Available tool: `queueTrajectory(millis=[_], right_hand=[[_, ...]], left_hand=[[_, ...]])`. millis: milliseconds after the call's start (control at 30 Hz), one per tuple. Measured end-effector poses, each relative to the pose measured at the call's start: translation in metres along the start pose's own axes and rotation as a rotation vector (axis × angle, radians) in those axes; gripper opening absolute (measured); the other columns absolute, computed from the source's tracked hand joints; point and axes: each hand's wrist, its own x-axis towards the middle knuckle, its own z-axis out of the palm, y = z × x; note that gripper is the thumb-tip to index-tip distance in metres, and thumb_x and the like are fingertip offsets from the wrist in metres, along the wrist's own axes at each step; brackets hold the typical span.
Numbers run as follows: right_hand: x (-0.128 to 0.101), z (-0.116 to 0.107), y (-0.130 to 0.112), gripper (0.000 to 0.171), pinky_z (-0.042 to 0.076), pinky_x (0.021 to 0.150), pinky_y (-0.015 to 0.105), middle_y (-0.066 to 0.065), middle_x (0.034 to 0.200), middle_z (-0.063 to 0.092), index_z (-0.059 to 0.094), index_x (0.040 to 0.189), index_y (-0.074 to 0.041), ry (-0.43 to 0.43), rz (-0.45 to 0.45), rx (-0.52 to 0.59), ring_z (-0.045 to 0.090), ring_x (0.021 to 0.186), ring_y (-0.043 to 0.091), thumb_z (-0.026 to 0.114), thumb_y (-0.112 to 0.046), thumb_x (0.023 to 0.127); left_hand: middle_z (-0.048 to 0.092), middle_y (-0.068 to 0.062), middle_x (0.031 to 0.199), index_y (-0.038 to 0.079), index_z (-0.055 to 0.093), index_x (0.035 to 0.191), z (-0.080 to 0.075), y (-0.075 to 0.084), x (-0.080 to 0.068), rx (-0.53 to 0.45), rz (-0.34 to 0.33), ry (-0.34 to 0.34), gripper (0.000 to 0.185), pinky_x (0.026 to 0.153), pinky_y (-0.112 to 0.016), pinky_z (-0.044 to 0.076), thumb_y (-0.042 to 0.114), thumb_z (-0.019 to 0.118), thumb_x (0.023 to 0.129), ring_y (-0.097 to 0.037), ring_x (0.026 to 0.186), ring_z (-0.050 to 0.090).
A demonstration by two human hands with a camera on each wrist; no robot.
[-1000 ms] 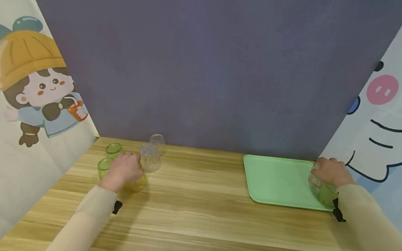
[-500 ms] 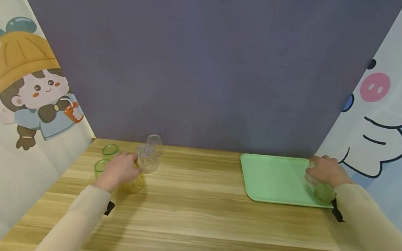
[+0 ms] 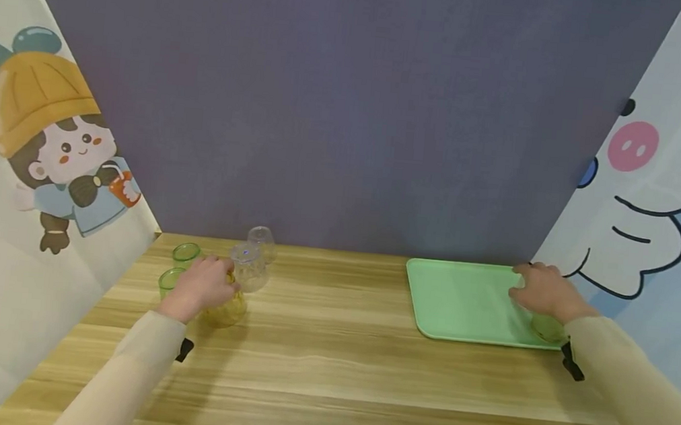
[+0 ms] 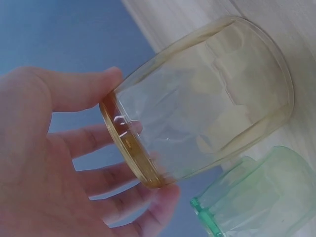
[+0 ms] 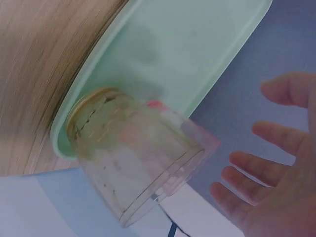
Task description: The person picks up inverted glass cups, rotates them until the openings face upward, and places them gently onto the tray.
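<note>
Left hand (image 3: 200, 288) wraps the rim of the amber glass (image 4: 207, 98), thumb on one side, fingers on the other, palm over the mouth. Glass stands upright at the table's (image 3: 326, 373) back-left corner, base on the wood, long axis vertical and running straight down from the palm. Green glasses (image 3: 180, 266) sit just left of it, one nearly touching; two clear glasses (image 3: 254, 262) stand just right and behind.

Right hand (image 3: 543, 294) is released: in the wrist view fingers (image 5: 276, 138) are spread and off the glass (image 5: 133, 158). That glass stands upright in the tray's (image 3: 460, 304) near right corner, just below and wrist-side of the palm. Whether this hand's fingertips touch the tray cannot be told.

Left forearm lies low along the table, wrist bent over the glass; right forearm angles in from the right edge.
</note>
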Motion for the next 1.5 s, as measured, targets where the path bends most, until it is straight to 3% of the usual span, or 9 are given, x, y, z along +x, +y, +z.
queueTrajectory(millis=[200, 367, 467, 667, 1000, 1200, 1400, 1500], right_hand=[[0.000, 0.005, -0.019, 0.057, 0.038, 0.095, 0.075, 0.042, 0.134, 0.049, 0.055, 0.135, 0.012, 0.033, -0.101, -0.024, 0.042, 0.122, 0.065, 0.061, -0.029, 0.096], [-0.001, 0.008, -0.036, 0.055, 0.036, 0.093, 0.078, 0.039, 0.131, 0.053, 0.058, 0.134, 0.008, 0.042, -0.133, -0.047, 0.044, 0.121, 0.062, 0.065, -0.030, 0.095], [-0.003, 0.008, -0.045, 0.053, 0.039, 0.091, 0.075, 0.036, 0.130, 0.056, 0.060, 0.133, 0.006, 0.048, -0.152, -0.055, 0.049, 0.120, 0.059, 0.066, -0.030, 0.095], [-0.008, 0.011, -0.059, 0.053, 0.047, 0.089, 0.065, 0.035, 0.130, 0.056, 0.059, 0.133, 0.007, 0.018, -0.179, 0.008, 0.053, 0.117, 0.057, 0.068, -0.030, 0.095], [-0.009, 0.022, -0.076, 0.053, 0.049, 0.091, 0.060, 0.031, 0.129, 0.058, 0.060, 0.132, 0.005, 0.012, -0.224, 0.112, 0.055, 0.118, 0.051, 0.067, -0.032, 0.096], [-0.010, 0.030, -0.083, 0.054, 0.049, 0.092, 0.060, 0.030, 0.132, 0.057, 0.059, 0.135, 0.003, -0.008, -0.220, 0.142, 0.055, 0.119, 0.049, 0.066, -0.035, 0.097], [-0.011, 0.036, -0.093, 0.052, 0.051, 0.089, 0.057, 0.028, 0.134, 0.057, 0.059, 0.136, 0.003, -0.007, -0.232, 0.237, 0.058, 0.115, 0.048, 0.066, -0.032, 0.098], [-0.011, 0.041, -0.096, 0.049, 0.051, 0.089, 0.055, 0.026, 0.132, 0.059, 0.060, 0.135, 0.002, 0.016, -0.238, 0.273, 0.059, 0.113, 0.047, 0.067, -0.029, 0.098]], left_hand=[[0.056, -0.029, 0.130, -0.003, 0.059, 0.136, -0.003, 0.002, -0.002, -0.013, 0.002, 0.004, 0.049, 0.098, -0.067, 0.043, 0.029, 0.062, 0.099, -0.055, 0.122, 0.048], [0.057, -0.029, 0.129, -0.003, 0.060, 0.135, -0.005, 0.006, -0.003, -0.024, 0.010, 0.025, 0.048, 0.098, -0.067, 0.042, 0.029, 0.062, 0.099, -0.055, 0.120, 0.049], [0.058, -0.029, 0.128, -0.004, 0.061, 0.134, -0.004, 0.007, -0.003, -0.035, 0.022, 0.036, 0.048, 0.099, -0.067, 0.042, 0.029, 0.062, 0.099, -0.054, 0.120, 0.049], [0.059, -0.027, 0.127, -0.003, 0.062, 0.131, -0.002, 0.009, -0.003, -0.058, 0.026, 0.040, 0.046, 0.099, -0.065, 0.041, 0.030, 0.063, 0.099, -0.052, 0.119, 0.050], [0.063, -0.025, 0.116, -0.005, 0.064, 0.123, -0.004, 0.012, -0.004, -0.136, 0.064, 0.097, 0.043, 0.102, -0.063, 0.038, 0.029, 0.067, 0.098, -0.048, 0.115, 0.054], [0.059, -0.028, 0.128, -0.004, 0.060, 0.130, -0.002, 0.014, -0.002, -0.199, 0.047, 0.091, 0.047, 0.102, -0.066, 0.039, 0.031, 0.064, 0.099, -0.054, 0.123, 0.048], [0.053, -0.027, 0.142, -0.001, 0.057, 0.137, -0.003, 0.019, -0.003, -0.296, 0.055, 0.076, 0.050, 0.103, -0.066, 0.040, 0.035, 0.061, 0.102, -0.050, 0.130, 0.047], [0.053, -0.027, 0.141, 0.000, 0.058, 0.137, -0.003, 0.022, -0.003, -0.338, 0.056, 0.072, 0.049, 0.102, -0.066, 0.041, 0.036, 0.061, 0.102, -0.049, 0.129, 0.048]])
